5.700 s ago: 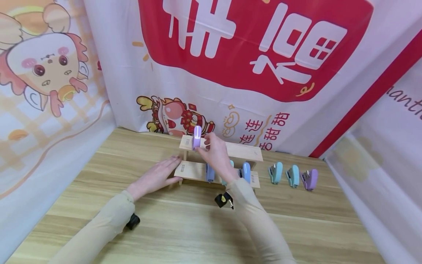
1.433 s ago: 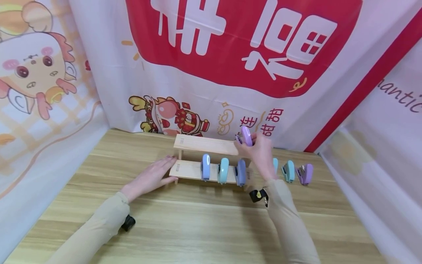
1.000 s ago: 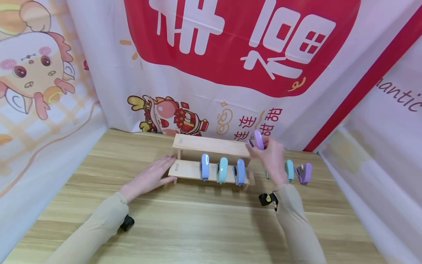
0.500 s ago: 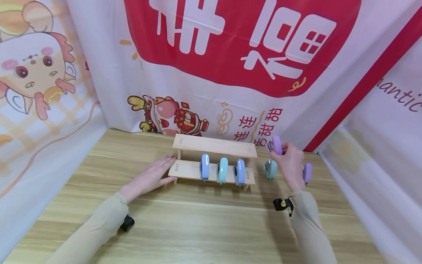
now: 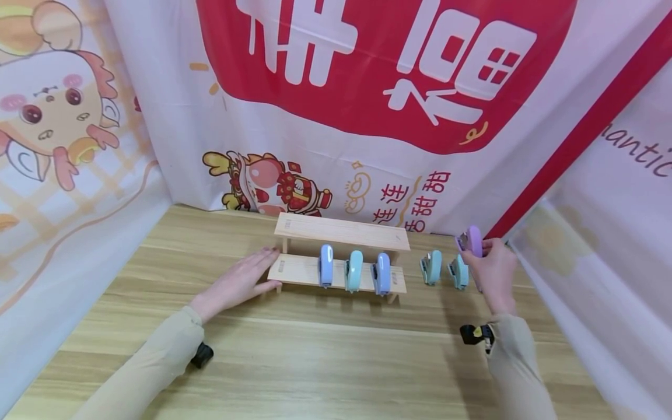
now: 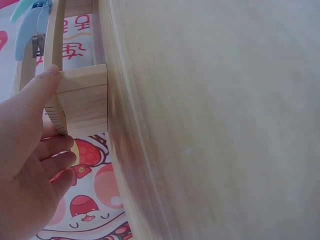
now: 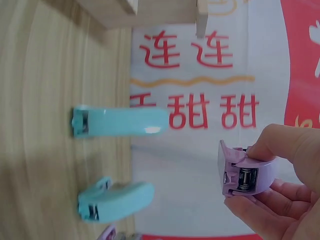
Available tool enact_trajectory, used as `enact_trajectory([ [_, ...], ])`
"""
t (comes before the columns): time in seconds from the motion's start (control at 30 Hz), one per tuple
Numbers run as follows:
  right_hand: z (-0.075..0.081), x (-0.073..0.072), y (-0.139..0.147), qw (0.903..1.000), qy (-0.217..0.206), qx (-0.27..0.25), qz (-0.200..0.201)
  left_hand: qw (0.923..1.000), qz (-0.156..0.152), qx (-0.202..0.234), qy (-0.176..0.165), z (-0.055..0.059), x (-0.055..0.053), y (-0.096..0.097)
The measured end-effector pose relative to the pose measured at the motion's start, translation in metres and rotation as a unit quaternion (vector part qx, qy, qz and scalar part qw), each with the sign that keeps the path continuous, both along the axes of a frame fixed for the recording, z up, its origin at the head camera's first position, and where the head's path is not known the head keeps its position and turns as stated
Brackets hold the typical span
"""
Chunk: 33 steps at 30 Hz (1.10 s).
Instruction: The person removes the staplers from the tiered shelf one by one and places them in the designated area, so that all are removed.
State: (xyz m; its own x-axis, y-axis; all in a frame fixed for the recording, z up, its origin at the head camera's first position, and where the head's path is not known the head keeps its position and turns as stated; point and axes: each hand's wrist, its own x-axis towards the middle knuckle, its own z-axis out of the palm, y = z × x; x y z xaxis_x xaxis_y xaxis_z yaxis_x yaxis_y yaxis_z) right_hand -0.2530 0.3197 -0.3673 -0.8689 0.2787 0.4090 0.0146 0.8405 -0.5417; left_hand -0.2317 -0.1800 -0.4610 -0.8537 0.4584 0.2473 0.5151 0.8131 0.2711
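My right hand (image 5: pixel 494 274) pinches a purple stapler (image 5: pixel 473 240) between thumb and fingers, raised above the table at the right. In the right wrist view the metal spring end of this stapler (image 7: pixel 267 176) faces the camera. My left hand (image 5: pixel 238 283) holds the left end of a two-tier wooden shelf (image 5: pixel 341 229), its thumb (image 6: pixel 47 82) at the lower board's edge and its fingers on the other side. On that lower board stand a blue stapler (image 5: pixel 326 266), a teal stapler (image 5: pixel 354 271) and another blue stapler (image 5: pixel 381 274).
Two teal staplers, a nearer-shelf one (image 5: pixel 433 268) and a farther one (image 5: pixel 460 273), stand on the table right of the shelf. A second purple stapler (image 7: pixel 107 233), mostly hidden behind my right hand in the head view, shows at the right wrist view's bottom edge. Printed curtains (image 5: pixel 336 134) enclose the table.
The purple stapler, at the shelf's upper board several seconds ago, has travelled right in my right hand, past the teal staplers. My left hand stays at the shelf's end.
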Motion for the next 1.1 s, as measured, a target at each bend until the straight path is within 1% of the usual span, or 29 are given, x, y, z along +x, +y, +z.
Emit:
enact_trajectory([
  [0.13, -0.004, 0.000, 0.017, 1.0000, 0.000, -0.007, -0.006, 1.0000, 0.000, -0.001, -0.001, 0.000, -0.001, 0.000],
  [0.27, -0.006, 0.000, 0.032, 0.9996, -0.016, -0.008, -0.021, 1.0000, 0.002, -0.002, -0.003, 0.000, -0.001, -0.001],
  [0.33, -0.007, 0.000, 0.038, 0.9991, -0.032, -0.010, -0.027, 1.0000, 0.003, -0.002, -0.004, -0.001, -0.001, -0.001],
  [0.43, -0.008, 0.001, 0.047, 0.9985, -0.046, -0.015, -0.027, 1.0000, 0.003, -0.004, -0.005, -0.001, -0.001, -0.001],
  [0.63, -0.013, 0.003, 0.064, 0.9984, -0.041, -0.016, -0.036, 1.0000, 0.003, -0.004, 0.000, -0.001, -0.001, -0.001],
  [0.83, -0.020, 0.003, 0.079, 0.9982, -0.038, -0.020, -0.043, 1.0000, 0.002, -0.002, 0.001, -0.002, 0.000, -0.001],
  [0.93, -0.023, 0.002, 0.086, 0.9980, -0.044, -0.022, -0.042, 1.0000, 0.002, -0.003, -0.002, -0.001, 0.000, -0.001],
  [1.1, -0.027, 0.002, 0.098, 0.9966, -0.068, -0.028, -0.037, 1.0000, 0.003, -0.003, -0.005, -0.001, -0.001, -0.001],
])
